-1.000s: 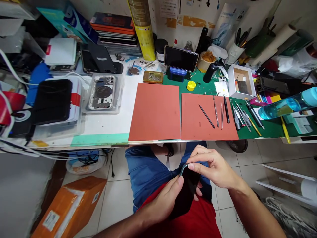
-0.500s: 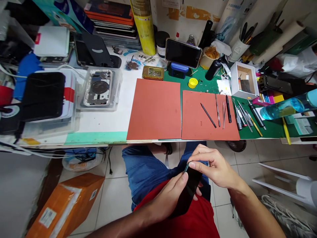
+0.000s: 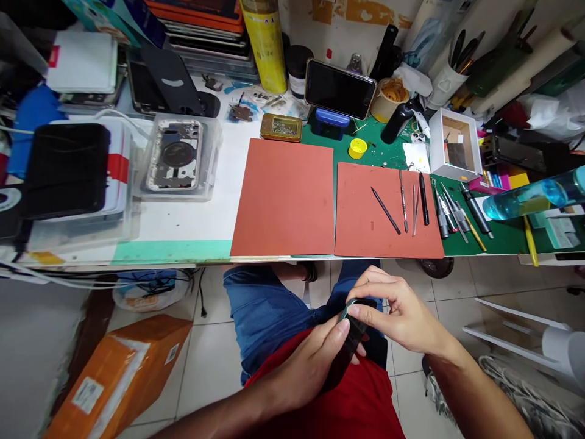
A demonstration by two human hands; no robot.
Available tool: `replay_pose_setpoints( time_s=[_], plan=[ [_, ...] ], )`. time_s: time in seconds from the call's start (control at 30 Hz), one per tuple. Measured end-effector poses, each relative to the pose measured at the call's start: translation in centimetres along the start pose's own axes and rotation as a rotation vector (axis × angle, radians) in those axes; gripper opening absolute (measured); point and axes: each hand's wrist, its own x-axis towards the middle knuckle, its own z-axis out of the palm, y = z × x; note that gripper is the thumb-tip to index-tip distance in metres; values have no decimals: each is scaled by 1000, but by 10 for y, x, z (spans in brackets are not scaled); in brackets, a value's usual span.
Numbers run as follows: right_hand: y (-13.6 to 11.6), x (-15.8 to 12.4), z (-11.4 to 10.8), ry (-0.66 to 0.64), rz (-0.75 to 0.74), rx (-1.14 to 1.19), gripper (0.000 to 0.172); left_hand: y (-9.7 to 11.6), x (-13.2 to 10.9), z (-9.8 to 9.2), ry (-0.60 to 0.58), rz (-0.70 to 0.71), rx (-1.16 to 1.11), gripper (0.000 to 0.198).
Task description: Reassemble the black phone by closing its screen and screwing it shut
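Observation:
My left hand (image 3: 314, 360) is wrapped round a dark smartphone (image 3: 353, 342), held tilted above my lap below the table's front edge. Its thumb lies along the phone's side edge, and some fingertips show on the far side. At the phone's upper corner, my right hand (image 3: 397, 312) pinches the edge between thumb and fingers. A blue-green rim shows there. Whether a small tool or piece is between those fingers is hidden. The phone's lower end blends into the dark red shirt.
Two reddish-brown mats (image 3: 286, 198) lie on the table, the right one carrying a spudger (image 3: 386, 210) and tweezers (image 3: 415, 210). Other tools lie to the right near a blue bottle (image 3: 530, 202). An opened phone housing (image 3: 177, 155) sits in a clear case at left. An orange box (image 3: 114, 378) stands on the floor.
The phone has tilted, so its dark face shows narrower and its top edge is more visible. Both hands keep nearly the same grip. The view has shifted slightly.

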Motion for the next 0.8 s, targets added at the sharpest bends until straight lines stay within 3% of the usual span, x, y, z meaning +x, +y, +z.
replay_pose_setpoints(
  time_s=[0.3,0.8],
  plan=[
    [-4,-2,1,-2,22,56,13,1,-3,-2,15,98,75,74],
    [-2,-2,1,-6,42,147,12,-3,1,-10,-75,65,-54,75]
  ],
)
